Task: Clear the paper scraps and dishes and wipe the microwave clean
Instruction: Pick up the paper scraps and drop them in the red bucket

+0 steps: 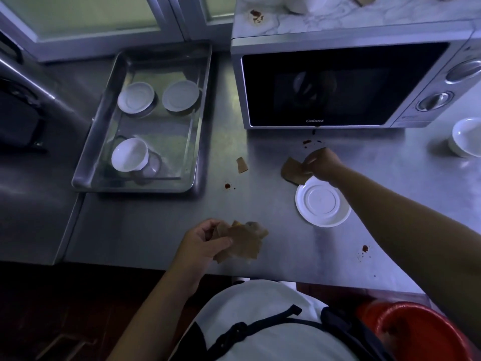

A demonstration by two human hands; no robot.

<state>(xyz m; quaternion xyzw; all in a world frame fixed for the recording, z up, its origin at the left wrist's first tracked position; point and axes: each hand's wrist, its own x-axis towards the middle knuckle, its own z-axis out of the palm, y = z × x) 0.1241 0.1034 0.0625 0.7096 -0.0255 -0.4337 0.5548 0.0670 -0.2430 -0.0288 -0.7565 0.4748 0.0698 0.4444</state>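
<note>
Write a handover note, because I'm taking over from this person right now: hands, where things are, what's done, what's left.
Left hand grips a bunch of brown paper scraps.
Right hand pinches another brown paper scrap beside the round white plate, before the silver microwave.
Done: three white dishes sit in the steel tray.
Left: small brown scrap on the steel counter, plate, white bowl at right, red-brown spots, wiping the microwave.

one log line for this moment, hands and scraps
left hand holds paper scraps | right hand pinches large scrap near saucer | loose scrap on counter | microwave shut
</note>
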